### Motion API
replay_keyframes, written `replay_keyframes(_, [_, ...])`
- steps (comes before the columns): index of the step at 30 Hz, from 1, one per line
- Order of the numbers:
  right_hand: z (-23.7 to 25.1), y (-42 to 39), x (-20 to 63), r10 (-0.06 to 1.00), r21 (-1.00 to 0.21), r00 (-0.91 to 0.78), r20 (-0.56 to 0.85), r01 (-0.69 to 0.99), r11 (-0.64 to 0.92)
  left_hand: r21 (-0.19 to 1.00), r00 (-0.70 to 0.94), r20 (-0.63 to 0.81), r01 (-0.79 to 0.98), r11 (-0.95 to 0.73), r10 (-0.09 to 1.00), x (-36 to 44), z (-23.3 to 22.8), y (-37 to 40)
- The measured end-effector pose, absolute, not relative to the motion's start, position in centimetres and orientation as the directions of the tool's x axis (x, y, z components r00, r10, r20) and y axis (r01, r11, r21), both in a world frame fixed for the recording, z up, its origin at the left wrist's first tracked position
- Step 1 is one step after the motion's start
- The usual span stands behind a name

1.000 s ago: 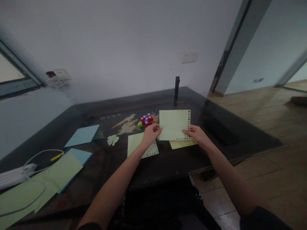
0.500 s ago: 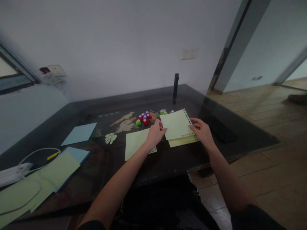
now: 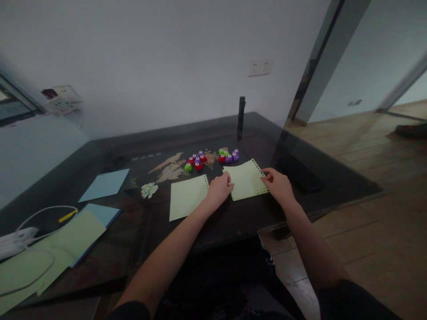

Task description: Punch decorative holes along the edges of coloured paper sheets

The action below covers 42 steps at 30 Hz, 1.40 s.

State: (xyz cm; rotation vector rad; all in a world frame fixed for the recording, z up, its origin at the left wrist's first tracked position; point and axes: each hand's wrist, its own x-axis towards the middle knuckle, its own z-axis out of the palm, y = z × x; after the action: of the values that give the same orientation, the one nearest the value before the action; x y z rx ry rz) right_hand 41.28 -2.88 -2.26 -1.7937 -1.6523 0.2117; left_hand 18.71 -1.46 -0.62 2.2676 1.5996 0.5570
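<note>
A pale yellow-green sheet of paper (image 3: 246,178) with punched holes along its right edge is between my hands. My left hand (image 3: 219,188) pinches its left edge, and my right hand (image 3: 277,183) pinches the holed right edge. It lies nearly flush over another sheet, whose rim peeks out along the bottom. Left of it, a separate pale green sheet (image 3: 187,198) lies flat, its right side partly behind my left hand. Beyond the papers sit two clusters of small red, green and purple eye-marked pieces (image 3: 197,159), (image 3: 228,155).
On the dark table (image 3: 150,231) lie a heap of small pale pieces (image 3: 149,190), a blue sheet (image 3: 105,185), and overlapping green and blue sheets (image 3: 78,235) under a white cable. A black upright object (image 3: 240,119) stands at the back; a dark flat object (image 3: 300,174) lies right.
The held sheet has come down toward me, now nearly covering the sheet beneath it. The eye-marked pieces behind it show more fully. My view has shifted slightly.
</note>
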Motion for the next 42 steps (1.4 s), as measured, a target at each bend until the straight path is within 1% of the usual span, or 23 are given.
replay_keyframes(5, [-2.1,-3.0,41.2,0.949,-0.526,0.184,0.257,0.850,-0.023,0.439,0.305,0.092,0.842,-0.314,0.948,18.6,-0.6,-1.4])
replay_keyframes(14, [-2.2,-2.9,41.2,0.961,-0.501,0.167,0.219,0.864,-0.036,0.403,0.322,0.052,0.859,-0.315,0.945,18.5,-0.3,-2.2])
replay_keyframes(20, [-2.3,-2.9,41.3,0.967,-0.495,0.152,0.203,0.868,-0.032,0.377,0.331,0.060,0.866,-0.328,0.942,18.8,-0.1,-2.7])
replay_keyframes(33, [-2.5,-2.9,41.3,0.965,-0.482,0.139,0.221,0.876,-0.015,0.370,0.351,0.072,0.860,-0.352,0.934,18.8,-0.4,-2.8])
replay_keyframes(37, [-2.5,-2.9,41.3,0.965,-0.479,0.135,0.225,0.878,-0.011,0.373,0.345,0.056,0.864,-0.340,0.937,18.8,-0.5,-2.8])
replay_keyframes(42, [-2.6,-2.8,41.3,0.953,-0.467,0.111,0.281,0.883,0.035,0.360,0.342,0.060,0.869,-0.340,0.938,18.7,-0.5,-2.7])
